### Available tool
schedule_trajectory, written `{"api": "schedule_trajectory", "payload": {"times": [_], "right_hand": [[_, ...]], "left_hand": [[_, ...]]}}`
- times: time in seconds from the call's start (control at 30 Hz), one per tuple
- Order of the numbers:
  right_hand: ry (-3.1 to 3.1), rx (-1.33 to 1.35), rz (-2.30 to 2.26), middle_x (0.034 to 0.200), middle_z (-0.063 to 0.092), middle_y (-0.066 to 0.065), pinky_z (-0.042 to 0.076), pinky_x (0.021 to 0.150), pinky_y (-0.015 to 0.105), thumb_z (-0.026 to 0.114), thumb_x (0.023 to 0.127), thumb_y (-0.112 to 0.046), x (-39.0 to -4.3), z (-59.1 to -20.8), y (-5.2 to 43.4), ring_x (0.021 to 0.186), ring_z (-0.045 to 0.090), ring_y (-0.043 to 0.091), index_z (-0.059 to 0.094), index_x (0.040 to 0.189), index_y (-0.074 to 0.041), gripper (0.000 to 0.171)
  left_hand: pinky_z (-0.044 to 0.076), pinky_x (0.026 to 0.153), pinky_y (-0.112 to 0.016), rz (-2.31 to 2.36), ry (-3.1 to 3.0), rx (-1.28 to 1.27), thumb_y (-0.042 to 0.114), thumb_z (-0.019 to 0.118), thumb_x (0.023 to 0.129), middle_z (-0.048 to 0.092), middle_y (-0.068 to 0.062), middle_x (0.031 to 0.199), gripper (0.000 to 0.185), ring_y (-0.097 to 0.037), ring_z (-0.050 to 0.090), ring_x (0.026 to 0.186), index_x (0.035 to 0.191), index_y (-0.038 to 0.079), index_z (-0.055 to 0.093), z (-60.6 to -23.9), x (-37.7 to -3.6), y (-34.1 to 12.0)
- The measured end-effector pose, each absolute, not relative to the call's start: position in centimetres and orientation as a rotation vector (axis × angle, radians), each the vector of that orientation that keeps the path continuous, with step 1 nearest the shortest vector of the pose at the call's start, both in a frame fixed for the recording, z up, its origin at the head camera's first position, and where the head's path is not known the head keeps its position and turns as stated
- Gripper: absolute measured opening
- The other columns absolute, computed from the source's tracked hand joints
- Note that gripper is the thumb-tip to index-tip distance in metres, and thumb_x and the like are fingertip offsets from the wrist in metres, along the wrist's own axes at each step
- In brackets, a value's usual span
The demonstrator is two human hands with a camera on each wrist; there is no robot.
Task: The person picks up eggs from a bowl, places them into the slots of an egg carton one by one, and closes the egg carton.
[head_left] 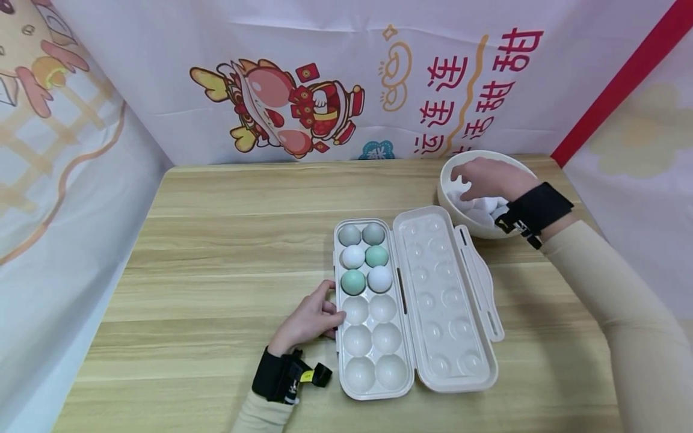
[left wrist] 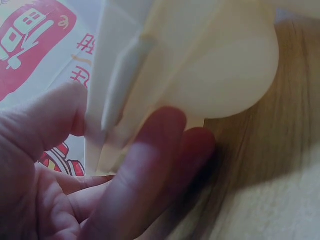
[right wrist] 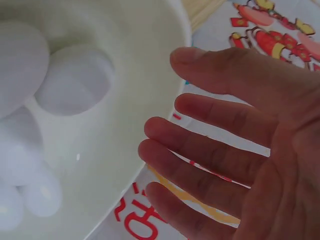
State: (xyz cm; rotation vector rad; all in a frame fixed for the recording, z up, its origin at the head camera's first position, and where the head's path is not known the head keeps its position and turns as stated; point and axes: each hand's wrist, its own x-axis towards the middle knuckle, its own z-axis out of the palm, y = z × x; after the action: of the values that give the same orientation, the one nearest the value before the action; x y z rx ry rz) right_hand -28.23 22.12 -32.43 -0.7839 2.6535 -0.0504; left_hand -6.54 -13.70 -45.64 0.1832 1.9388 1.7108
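A white plastic egg carton [head_left: 372, 323] lies open on the table, its dimpled lid [head_left: 444, 300] folded out to the right. Grey eggs [head_left: 373, 234], white eggs [head_left: 354, 257] and green eggs [head_left: 354, 282] fill its far cups; the near cups hold nothing. At the carton's left edge my left hand [head_left: 307, 320] pinches the rim, thumb above and fingers below in the left wrist view. My right hand [head_left: 495, 178] hovers over a white bowl [head_left: 443, 187], fingers spread and holding nothing. Several white eggs [right wrist: 75, 80] lie inside the bowl, partly hidden by this hand in the head view.
The wooden table [head_left: 227, 252] runs back to a printed cloth [head_left: 178, 102] hanging behind it. More cloth hangs at both sides. A slotted latch flap [head_left: 480, 282] sticks out from the lid's right side, near the bowl.
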Motion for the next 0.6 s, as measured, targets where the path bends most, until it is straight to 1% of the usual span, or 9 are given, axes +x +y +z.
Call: {"api": "schedule_trajectory", "payload": {"times": [0.13,0.33,0.43,0.6], "right_hand": [[2.605,-0.764,-0.09,0.105,0.063,0.023,0.051,0.081,0.05,0.076,0.082,-0.009,-29.5,-32.7,22.1,0.095,0.059,0.036,0.06,0.118,0.005,0.041],[2.515,-0.807,-0.212,0.103,0.062,0.023,0.05,0.082,0.048,0.076,0.082,-0.014,-31.0,-33.6,22.2,0.095,0.059,0.034,0.059,0.116,0.006,0.044],[2.456,-0.732,-0.262,0.107,0.061,0.023,0.049,0.083,0.048,0.075,0.082,-0.016,-31.5,-34.2,22.6,0.097,0.058,0.033,0.058,0.119,0.005,0.047],[2.4,-0.574,-0.268,0.116,0.057,0.025,0.045,0.089,0.054,0.074,0.082,-0.018,-32.1,-35.3,23.1,0.104,0.054,0.037,0.056,0.124,0.002,0.05]], "left_hand": [[0.058,0.059,-0.039,1.7,1.945,0.19,0.0,0.057,0.087,0.066,-0.015,0.084,0.051,-0.023,0.065,0.069,0.133,-0.001,0.035,-45.5,-6.5,-13.8],[0.058,0.059,-0.038,1.715,1.952,0.202,0.0,0.058,0.087,0.066,-0.015,0.084,0.05,-0.021,0.065,0.068,0.131,-0.002,0.036,-45.4,-6.4,-13.9],[0.058,0.059,-0.037,1.728,1.939,0.213,0.0,0.058,0.087,0.066,-0.015,0.084,0.05,-0.02,0.065,0.067,0.131,-0.002,0.036,-45.4,-6.3,-13.8],[0.058,0.059,-0.038,1.735,1.941,0.217,-0.001,0.059,0.087,0.066,-0.014,0.083,0.051,-0.019,0.064,0.066,0.132,-0.003,0.035,-45.0,-6.2,-13.9]]}}
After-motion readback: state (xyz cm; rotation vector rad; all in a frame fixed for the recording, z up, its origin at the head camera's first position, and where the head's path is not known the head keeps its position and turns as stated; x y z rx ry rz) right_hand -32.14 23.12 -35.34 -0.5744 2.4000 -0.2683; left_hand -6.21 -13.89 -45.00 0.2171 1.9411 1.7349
